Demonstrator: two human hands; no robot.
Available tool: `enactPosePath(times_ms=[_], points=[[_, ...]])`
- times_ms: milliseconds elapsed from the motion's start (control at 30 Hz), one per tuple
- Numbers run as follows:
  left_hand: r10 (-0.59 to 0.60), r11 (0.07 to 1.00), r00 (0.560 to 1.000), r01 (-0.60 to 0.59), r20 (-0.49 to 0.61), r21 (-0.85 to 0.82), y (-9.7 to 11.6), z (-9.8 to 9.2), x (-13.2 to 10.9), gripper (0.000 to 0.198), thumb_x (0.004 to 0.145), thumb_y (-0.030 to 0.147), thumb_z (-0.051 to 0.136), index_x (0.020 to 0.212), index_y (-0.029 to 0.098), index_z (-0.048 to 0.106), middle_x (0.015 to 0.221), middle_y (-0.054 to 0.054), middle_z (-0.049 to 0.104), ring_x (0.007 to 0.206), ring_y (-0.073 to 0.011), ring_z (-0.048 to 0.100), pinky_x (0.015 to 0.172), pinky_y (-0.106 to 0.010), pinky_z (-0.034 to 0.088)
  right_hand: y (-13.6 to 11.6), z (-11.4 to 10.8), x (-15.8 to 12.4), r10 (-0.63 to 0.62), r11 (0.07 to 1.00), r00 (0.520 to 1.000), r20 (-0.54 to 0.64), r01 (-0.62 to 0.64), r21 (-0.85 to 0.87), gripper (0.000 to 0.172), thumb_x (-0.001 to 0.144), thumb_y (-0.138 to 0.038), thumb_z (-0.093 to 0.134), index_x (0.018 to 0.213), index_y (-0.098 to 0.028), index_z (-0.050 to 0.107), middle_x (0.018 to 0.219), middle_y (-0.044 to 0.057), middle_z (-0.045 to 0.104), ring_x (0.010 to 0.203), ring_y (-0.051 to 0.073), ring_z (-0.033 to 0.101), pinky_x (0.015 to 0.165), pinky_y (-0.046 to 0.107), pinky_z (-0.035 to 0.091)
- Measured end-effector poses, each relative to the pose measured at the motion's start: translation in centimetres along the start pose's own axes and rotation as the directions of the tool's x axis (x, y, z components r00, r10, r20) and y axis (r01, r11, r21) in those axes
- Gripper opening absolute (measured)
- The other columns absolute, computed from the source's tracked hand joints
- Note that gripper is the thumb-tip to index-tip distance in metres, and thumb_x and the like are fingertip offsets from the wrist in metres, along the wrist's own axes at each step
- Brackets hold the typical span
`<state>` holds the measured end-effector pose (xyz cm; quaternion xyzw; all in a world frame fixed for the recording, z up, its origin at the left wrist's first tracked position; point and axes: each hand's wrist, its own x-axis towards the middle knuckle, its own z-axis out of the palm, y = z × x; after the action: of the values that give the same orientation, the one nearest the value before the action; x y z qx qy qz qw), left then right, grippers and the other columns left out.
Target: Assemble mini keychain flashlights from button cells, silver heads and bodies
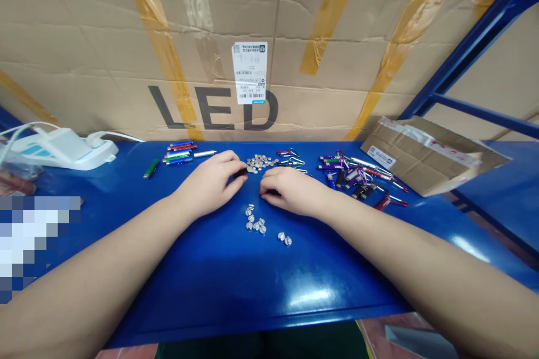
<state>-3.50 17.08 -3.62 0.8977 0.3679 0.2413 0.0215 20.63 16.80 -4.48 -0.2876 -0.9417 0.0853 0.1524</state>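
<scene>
Two heaps of small metal discs (257, 162) lie by my curled left hand (210, 182) and right hand (292, 190) on the blue desk (269, 297).
Left to right: loose mini flashlights (179, 152), my hands with fingertips close together, anything pinched hidden, the lower heap (255, 219) just below them, carabiner clips (290, 156), then flashlights clipped to carabiners (357, 175).
</scene>
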Motion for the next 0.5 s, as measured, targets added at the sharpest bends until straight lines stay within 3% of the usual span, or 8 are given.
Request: enactPosePath(times_ms=[100, 167, 300, 367, 500], points=[[-0.006, 1.000, 0.999, 0.006, 0.031, -0.027, 0.1, 0.2, 0.0, 0.027, 0.101, 0.033, 0.052, 0.111, 0.018, 0.072, 0.105, -0.009, 0.066, 0.097, -0.0252, 0.066, 0.089, -0.041, 0.055, -0.1, -0.1, -0.1, 0.013, 0.999, 0.999, -0.052, -0.011, 0.039, 0.013, 0.086, -0.005, 0.067, 0.082, -0.018, 0.068, 0.085, 0.004, 0.069, 0.078, 0.018, 0.064, 0.075, 0.031, 0.050], [0.000, 0.998, 0.999, 0.003, 0.040, -0.057, 0.3, 0.2, 0.0, 0.026, 0.101, 0.033, 0.052, 0.109, 0.017, 0.071, 0.103, -0.009, 0.065, 0.095, -0.0245, 0.066, 0.087, -0.040, 0.055, -0.2, -0.3, -0.2, 0.009, 0.995, 0.982, -0.188, 0.010, 0.101, 0.011, 0.088, -0.008, 0.067, 0.083, -0.018, 0.068, 0.086, 0.004, 0.071, 0.080, 0.018, 0.065, 0.078, 0.032, 0.052], [0.015, 0.993, 0.999, -0.011, 0.036, -0.116, 0.7, 0.1, 0.0, 0.023, 0.101, 0.032, 0.055, 0.107, 0.018, 0.071, 0.101, -0.007, 0.065, 0.091, -0.0225, 0.065, 0.083, -0.037, 0.054, -0.6, -0.6, -0.4, 0.035, 0.974, 0.870, -0.491, 0.079, 0.210, 0.009, 0.093, -0.018, 0.066, 0.085, -0.021, 0.069, 0.091, 0.004, 0.076, 0.087, 0.019, 0.070, 0.084, 0.034, 0.056], [0.028, 0.990, 0.999, -0.024, 0.032, -0.137, 1.0, 0.2, 0.0, 0.020, 0.101, 0.031, 0.055, 0.105, 0.018, 0.071, 0.100, -0.007, 0.065, 0.091, -0.0219, 0.066, 0.083, -0.036, 0.054, -0.8, -0.5, -0.4, 0.027, 0.972, 0.841, -0.540, 0.105, 0.211, 0.010, 0.094, -0.020, 0.066, 0.085, -0.022, 0.069, 0.092, 0.004, 0.077, 0.089, 0.019, 0.072, 0.084, 0.035, 0.057], [0.060, 0.986, 0.998, -0.054, 0.034, -0.156, 1.3, 0.3, 0.1, 0.018, 0.101, 0.028, 0.055, 0.099, 0.019, 0.069, 0.099, -0.006, 0.065, 0.091, -0.0213, 0.066, 0.084, -0.035, 0.054, -0.8, -0.3, -0.3, -0.021, 0.970, 0.837, -0.547, 0.150, 0.192, 0.010, 0.094, -0.020, 0.065, 0.084, -0.023, 0.068, 0.092, 0.004, 0.077, 0.089, 0.019, 0.073, 0.086, 0.036, 0.059]])
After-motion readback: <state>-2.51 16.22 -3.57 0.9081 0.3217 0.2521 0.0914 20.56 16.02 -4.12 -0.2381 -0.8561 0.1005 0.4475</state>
